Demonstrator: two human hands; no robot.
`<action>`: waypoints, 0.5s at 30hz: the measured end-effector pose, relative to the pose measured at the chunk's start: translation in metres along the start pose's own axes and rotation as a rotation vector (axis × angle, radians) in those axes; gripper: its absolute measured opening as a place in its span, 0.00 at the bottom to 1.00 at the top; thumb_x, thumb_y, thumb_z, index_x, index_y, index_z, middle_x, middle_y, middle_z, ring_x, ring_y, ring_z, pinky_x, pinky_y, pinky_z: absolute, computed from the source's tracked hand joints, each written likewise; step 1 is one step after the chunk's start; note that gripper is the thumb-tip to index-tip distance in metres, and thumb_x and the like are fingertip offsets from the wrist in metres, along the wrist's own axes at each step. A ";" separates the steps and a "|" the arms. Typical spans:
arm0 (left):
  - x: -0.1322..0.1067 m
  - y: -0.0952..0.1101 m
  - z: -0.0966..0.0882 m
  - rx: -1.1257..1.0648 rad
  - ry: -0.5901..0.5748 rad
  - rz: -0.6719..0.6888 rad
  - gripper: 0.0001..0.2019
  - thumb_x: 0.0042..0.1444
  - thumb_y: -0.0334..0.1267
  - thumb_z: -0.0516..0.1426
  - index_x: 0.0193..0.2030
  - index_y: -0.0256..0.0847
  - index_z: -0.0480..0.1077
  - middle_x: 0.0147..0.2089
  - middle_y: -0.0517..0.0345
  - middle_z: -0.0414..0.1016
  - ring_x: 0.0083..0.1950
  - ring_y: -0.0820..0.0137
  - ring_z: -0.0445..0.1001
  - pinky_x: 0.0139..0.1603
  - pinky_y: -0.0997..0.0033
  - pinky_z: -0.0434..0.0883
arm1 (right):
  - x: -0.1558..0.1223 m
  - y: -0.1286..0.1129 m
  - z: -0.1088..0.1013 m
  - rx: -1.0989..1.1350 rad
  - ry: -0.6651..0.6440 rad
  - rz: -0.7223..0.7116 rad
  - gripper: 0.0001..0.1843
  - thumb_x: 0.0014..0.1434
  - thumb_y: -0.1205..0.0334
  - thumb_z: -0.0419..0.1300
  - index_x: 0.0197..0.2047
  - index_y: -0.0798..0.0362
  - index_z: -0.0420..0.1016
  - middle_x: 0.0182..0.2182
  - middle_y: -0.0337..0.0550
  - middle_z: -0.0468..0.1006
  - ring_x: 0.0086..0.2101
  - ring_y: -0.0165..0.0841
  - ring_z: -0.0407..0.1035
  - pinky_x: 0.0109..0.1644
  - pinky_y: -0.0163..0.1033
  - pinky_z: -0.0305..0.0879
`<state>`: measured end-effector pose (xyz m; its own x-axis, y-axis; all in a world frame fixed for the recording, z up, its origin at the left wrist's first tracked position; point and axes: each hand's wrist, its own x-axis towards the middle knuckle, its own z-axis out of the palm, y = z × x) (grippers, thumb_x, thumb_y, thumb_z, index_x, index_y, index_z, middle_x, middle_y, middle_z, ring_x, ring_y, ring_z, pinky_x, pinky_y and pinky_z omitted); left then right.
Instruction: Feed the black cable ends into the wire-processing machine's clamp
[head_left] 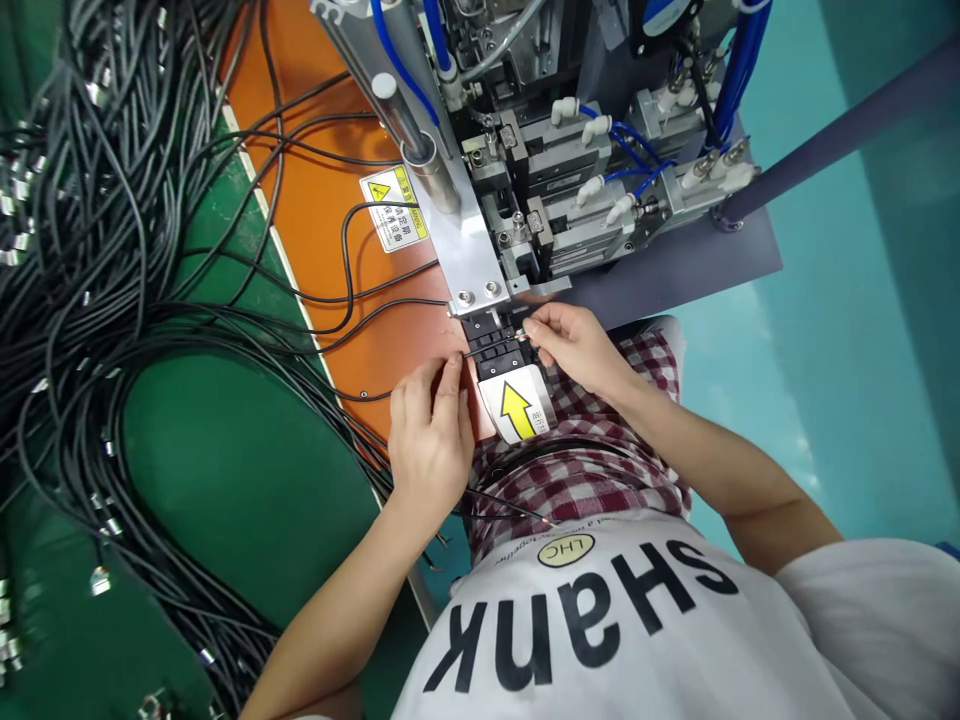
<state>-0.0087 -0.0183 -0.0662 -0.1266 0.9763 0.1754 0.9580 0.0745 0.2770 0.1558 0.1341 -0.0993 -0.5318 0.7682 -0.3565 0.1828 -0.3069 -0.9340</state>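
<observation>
Two hands, one thin black cable (486,349), lying across the black block (501,367) at the machine's near end. Right hand (576,345): thumb and index pinched together at the cable's tip. Left hand (431,435): fingers bunched at the block's left edge; can't tell if gripping or just pressing. Risks: uneven tension could lift the cable off the block; a snag in the cable pile (150,300) could drag it; fingers near the steel plate (469,250) could get nipped if anything moves.
</observation>
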 end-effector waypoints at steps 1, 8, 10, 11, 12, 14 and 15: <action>-0.002 0.001 0.001 -0.002 -0.005 -0.015 0.24 0.67 0.32 0.51 0.69 0.33 0.62 0.61 0.36 0.69 0.61 0.54 0.67 0.63 0.51 0.66 | 0.000 0.000 0.000 0.012 -0.004 0.002 0.16 0.64 0.52 0.63 0.30 0.55 0.70 0.22 0.33 0.68 0.20 0.22 0.62 0.27 0.31 0.59; -0.011 -0.002 0.005 -0.027 -0.028 -0.048 0.25 0.68 0.33 0.49 0.71 0.39 0.60 0.65 0.39 0.66 0.66 0.54 0.63 0.67 0.51 0.64 | -0.011 0.008 -0.011 0.139 0.019 0.059 0.26 0.61 0.38 0.61 0.39 0.56 0.76 0.31 0.39 0.75 0.21 0.23 0.65 0.27 0.32 0.61; -0.011 -0.002 0.006 -0.033 -0.024 -0.055 0.25 0.68 0.33 0.49 0.71 0.39 0.60 0.65 0.39 0.65 0.67 0.54 0.63 0.68 0.51 0.64 | -0.017 0.014 -0.017 0.171 0.069 0.066 0.26 0.61 0.37 0.60 0.41 0.55 0.76 0.31 0.38 0.74 0.22 0.23 0.66 0.28 0.33 0.61; -0.012 -0.003 0.007 -0.041 -0.023 -0.057 0.25 0.68 0.33 0.50 0.71 0.40 0.60 0.66 0.39 0.65 0.67 0.54 0.62 0.68 0.50 0.63 | -0.019 0.017 -0.020 0.179 0.098 0.069 0.26 0.60 0.38 0.61 0.41 0.55 0.76 0.30 0.37 0.74 0.22 0.24 0.65 0.28 0.34 0.60; -0.012 -0.003 0.007 -0.048 -0.021 -0.059 0.25 0.68 0.33 0.50 0.71 0.40 0.60 0.66 0.39 0.65 0.67 0.54 0.62 0.68 0.50 0.63 | -0.022 0.020 -0.023 0.182 0.124 0.074 0.25 0.59 0.38 0.63 0.41 0.55 0.76 0.30 0.37 0.73 0.22 0.24 0.65 0.28 0.34 0.60; -0.012 -0.003 0.006 -0.054 -0.016 -0.055 0.25 0.68 0.33 0.50 0.71 0.41 0.59 0.66 0.40 0.65 0.67 0.53 0.62 0.68 0.50 0.64 | -0.028 0.024 -0.027 0.183 0.158 0.096 0.24 0.57 0.39 0.65 0.41 0.54 0.75 0.30 0.36 0.74 0.23 0.25 0.64 0.30 0.35 0.60; -0.012 -0.003 0.005 -0.052 -0.010 -0.048 0.26 0.68 0.33 0.50 0.72 0.41 0.59 0.66 0.40 0.65 0.67 0.53 0.63 0.68 0.49 0.64 | -0.031 0.025 -0.028 0.184 0.172 0.107 0.24 0.56 0.39 0.65 0.42 0.53 0.75 0.30 0.36 0.74 0.23 0.25 0.64 0.30 0.35 0.60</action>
<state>-0.0087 -0.0293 -0.0737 -0.1697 0.9739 0.1510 0.9362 0.1114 0.3334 0.2001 0.1180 -0.1120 -0.3668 0.8050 -0.4663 0.0685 -0.4765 -0.8765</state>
